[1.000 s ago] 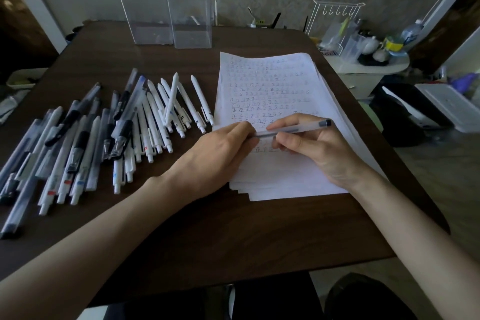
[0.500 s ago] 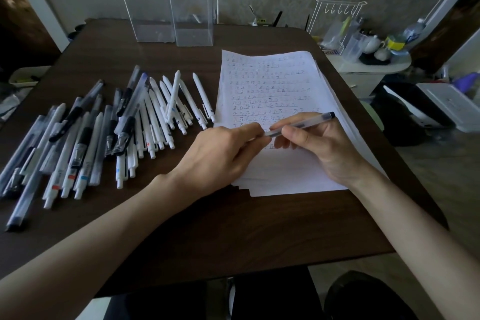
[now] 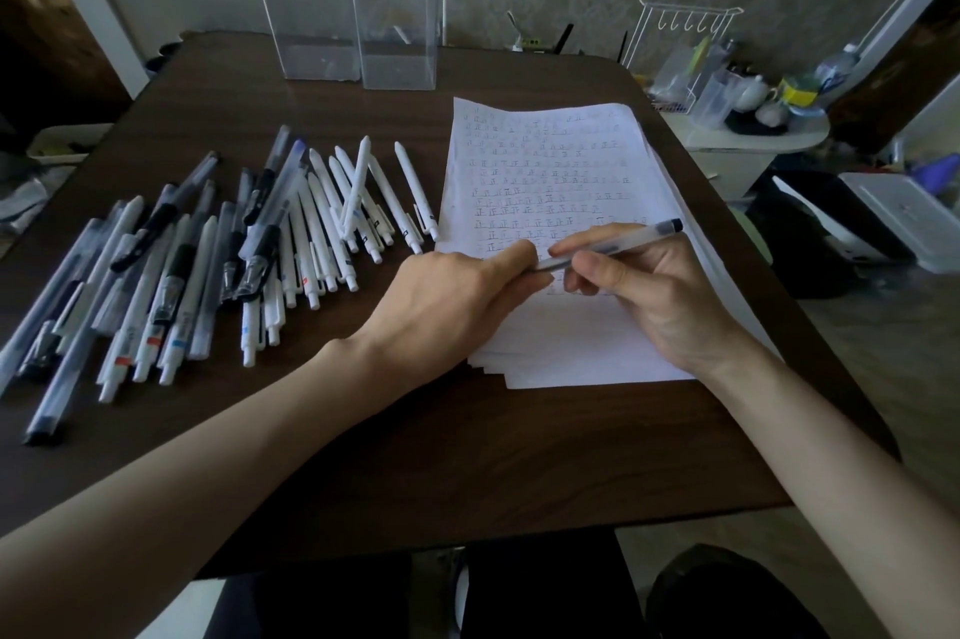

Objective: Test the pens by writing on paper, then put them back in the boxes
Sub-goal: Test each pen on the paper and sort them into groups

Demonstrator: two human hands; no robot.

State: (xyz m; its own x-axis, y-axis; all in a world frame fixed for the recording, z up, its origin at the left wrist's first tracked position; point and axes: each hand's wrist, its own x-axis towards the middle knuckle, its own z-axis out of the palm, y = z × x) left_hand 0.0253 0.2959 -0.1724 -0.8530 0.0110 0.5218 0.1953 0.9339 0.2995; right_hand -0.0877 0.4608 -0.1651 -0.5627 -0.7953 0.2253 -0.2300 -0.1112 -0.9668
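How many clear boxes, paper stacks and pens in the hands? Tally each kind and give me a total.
Clear boxes: 2
Paper stack: 1
Held pen: 1
Total: 4

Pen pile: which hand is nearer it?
Left. The left hand sits just right of the pen pile; the right hand is farther right, over the paper. Both hold the clear pen.

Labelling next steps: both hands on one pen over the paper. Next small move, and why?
Probably pull the hands apart to uncap it: the left hand pinches one end of the pen, the right hand holds its barrel, and it lies nearly level over the paper, not in a writing grip.
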